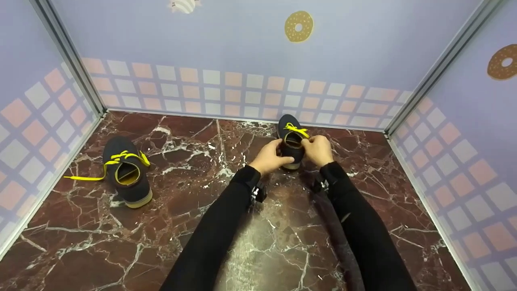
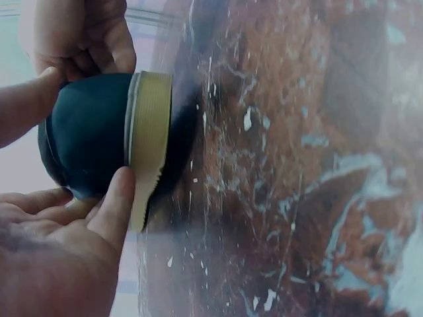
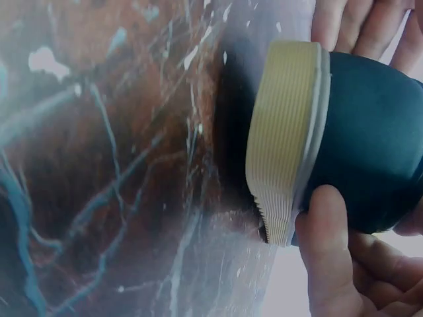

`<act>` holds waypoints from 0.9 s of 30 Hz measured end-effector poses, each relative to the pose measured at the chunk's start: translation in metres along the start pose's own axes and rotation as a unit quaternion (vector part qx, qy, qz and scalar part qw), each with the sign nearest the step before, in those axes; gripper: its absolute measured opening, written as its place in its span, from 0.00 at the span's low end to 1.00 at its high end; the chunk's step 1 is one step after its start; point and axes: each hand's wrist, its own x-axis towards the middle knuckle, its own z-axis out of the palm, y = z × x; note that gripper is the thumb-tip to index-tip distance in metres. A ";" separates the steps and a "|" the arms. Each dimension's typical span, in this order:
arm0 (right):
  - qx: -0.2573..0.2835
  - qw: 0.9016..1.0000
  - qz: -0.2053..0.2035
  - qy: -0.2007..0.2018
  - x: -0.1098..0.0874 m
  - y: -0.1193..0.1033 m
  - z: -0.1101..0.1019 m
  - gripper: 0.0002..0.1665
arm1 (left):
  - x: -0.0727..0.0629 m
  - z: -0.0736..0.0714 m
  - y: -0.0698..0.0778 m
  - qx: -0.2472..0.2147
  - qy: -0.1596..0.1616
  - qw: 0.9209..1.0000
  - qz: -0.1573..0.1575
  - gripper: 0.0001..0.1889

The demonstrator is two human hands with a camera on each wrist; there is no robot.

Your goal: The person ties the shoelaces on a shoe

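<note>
Three lilac panels (image 1: 230,36) stand round the reddish-brown, white-veined marble-look bench (image 1: 181,202), meeting at a grey metal left corner post (image 1: 68,52) and a matching right corner post (image 1: 448,52). Along their feet I see a printed band of pink and white squares (image 1: 233,95), three rows deep on the back one. Above it sits a golden doughnut print (image 1: 291,35); a browner doughnut print (image 1: 494,72) decorates the right side. Glare whitens the bench's near middle.

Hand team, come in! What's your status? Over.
Left hand gripping heel of dark yellow-laced sneaker. Right hand holding its side. Other sneaker off to the left. Nothing in the way.
</note>
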 end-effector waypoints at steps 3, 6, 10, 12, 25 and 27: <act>-0.007 1.000 -0.003 0.004 0.002 -0.003 0.002 0.26 | -0.001 0.000 0.002 -0.002 -0.009 1.000 -0.018 0.42; -0.013 1.000 0.000 0.002 0.004 -0.005 0.004 0.28 | 0.000 0.000 0.000 -0.012 -0.015 0.999 -0.030 0.44; -0.007 1.000 0.010 -0.002 0.004 -0.005 0.005 0.26 | 0.002 0.001 -0.002 0.001 -0.003 0.999 -0.039 0.43; 0.000 1.000 0.016 -0.010 0.004 -0.005 0.005 0.24 | 0.001 0.000 -0.002 0.010 0.004 0.999 -0.043 0.41; 0.014 0.999 0.019 0.045 -0.005 -0.011 0.000 0.21 | -0.016 -0.023 -0.014 -0.004 0.090 0.994 -0.058 0.29; 0.026 0.998 0.015 0.057 -0.007 -0.016 0.000 0.20 | -0.022 -0.031 -0.015 -0.010 0.098 0.994 -0.055 0.29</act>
